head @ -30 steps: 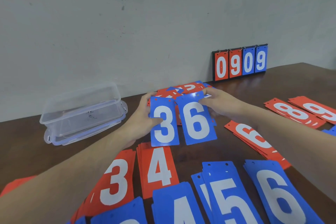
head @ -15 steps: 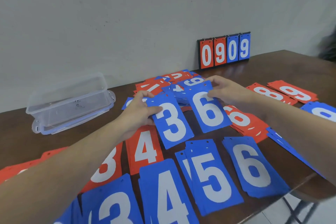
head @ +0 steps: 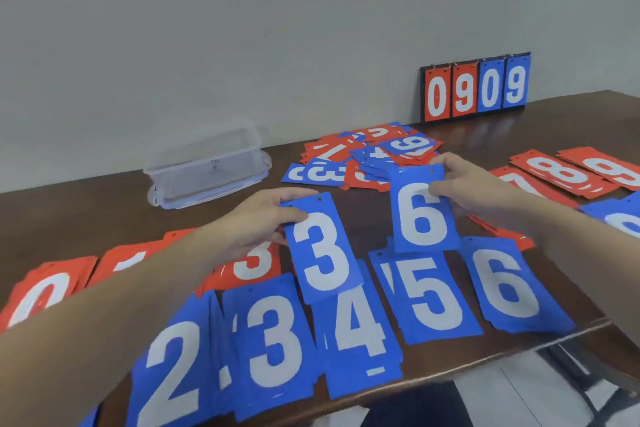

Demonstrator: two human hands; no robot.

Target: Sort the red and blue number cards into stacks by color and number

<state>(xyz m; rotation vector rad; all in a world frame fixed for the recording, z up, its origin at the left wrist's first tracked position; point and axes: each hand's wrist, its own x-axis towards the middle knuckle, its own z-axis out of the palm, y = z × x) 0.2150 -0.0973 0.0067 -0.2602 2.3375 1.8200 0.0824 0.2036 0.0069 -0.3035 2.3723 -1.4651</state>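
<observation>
A: Cards are being held one to each hand. A blue 3 card (head: 323, 250) is being pinched at its top left corner by the left hand (head: 258, 218), thumb on the face, fingers behind. A blue 6 card (head: 422, 210) is being pinched at its upper right edge by the right hand (head: 467, 187) in the same way.

B: Positions relative to the stacks are being asked for.

A: The blue 3 stack (head: 273, 347) is lying below and slightly left of the held 3, towards the person, on the left hand's side. The blue 6 stack (head: 512, 288) is lying below and right of the held 6, on the right hand's side. The long axes of both held cards are being kept roughly parallel to those of their stacks, digits upright to the viewer, so little turning is judged necessary.

B: Legible writing?

A: White digits only. In the near blue row, 2 (head: 173, 367), 3, 4 (head: 360, 333), 5 (head: 429, 298) and 6 are being read. A scoreboard (head: 476, 88) against the wall is showing 0 9 0 9, red then blue. An unsorted pile (head: 367, 158) is lying beyond the hands. No brand is being made out.
</observation>
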